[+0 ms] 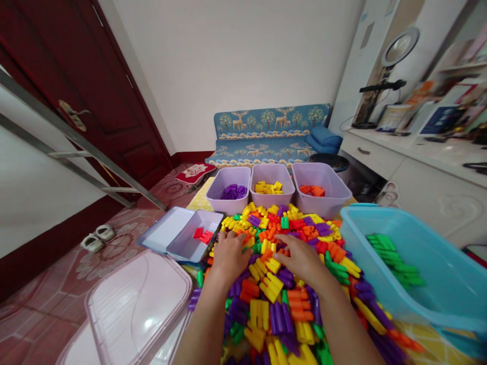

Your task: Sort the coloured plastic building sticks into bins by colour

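A large heap of plastic building pieces [270,286] in yellow, purple, orange, red and green lies in front of me; many look like short tubes joined side by side. My left hand [230,256] reaches over the heap's left half, fingers apart, touching pieces. To its right, my right hand [300,257] is over the middle, thumb and fingers parted around a small orange piece [282,250] without a visible grip. Yellow pieces [268,247] lie between the hands. Parts of the heap are hidden under both forearms.
Behind the heap, three lilac bins hold purple pieces [234,192], yellow pieces [268,187] and orange pieces [312,190]. A blue tub [429,253] with green pieces stands right. An open case [186,243] with red pieces and pale lids [139,304] are left.
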A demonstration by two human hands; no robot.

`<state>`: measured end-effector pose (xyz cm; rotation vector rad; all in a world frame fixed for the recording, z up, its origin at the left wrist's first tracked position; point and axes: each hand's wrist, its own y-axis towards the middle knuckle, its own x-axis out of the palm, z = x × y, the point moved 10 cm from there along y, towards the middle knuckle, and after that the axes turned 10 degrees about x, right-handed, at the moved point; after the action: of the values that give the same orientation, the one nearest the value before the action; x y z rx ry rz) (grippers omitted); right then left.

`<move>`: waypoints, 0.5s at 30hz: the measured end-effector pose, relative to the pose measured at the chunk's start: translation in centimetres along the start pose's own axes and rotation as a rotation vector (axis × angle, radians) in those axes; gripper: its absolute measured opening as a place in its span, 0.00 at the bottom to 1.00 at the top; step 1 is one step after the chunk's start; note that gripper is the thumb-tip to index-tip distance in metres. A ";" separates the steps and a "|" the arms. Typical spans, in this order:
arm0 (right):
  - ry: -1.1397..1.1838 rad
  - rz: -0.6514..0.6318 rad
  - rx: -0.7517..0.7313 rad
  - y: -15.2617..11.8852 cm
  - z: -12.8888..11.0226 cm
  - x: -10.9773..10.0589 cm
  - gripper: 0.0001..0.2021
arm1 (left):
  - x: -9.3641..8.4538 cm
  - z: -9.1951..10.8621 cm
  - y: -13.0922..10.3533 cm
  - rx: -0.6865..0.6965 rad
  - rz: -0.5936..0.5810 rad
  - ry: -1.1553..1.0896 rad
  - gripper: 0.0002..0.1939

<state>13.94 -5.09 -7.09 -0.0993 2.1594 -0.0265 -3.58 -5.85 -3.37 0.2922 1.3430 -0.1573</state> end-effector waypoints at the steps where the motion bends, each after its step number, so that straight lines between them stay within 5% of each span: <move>1: -0.007 -0.006 -0.007 -0.1 -0.2 0.1 0.27 | 0.3 0.3 0.1 0.014 0.018 -0.017 0.20; 6: 0.051 -0.019 -0.071 -0.3 -1.1 0.5 0.29 | 1.3 1.1 0.8 0.076 0.112 -0.222 0.23; 12: 0.189 -0.025 -0.041 0.4 -0.2 0.7 0.30 | 3.2 2.9 2.5 0.231 0.135 -0.845 0.24; 15: 0.207 -0.022 0.013 0.7 0.6 0.5 0.30 | 3.5 4.1 3.1 0.274 0.165 -0.967 0.27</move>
<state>14.12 -4.45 -7.87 -0.1173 2.3641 -0.0667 1.91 -3.96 -5.60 0.4769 0.3340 -0.2974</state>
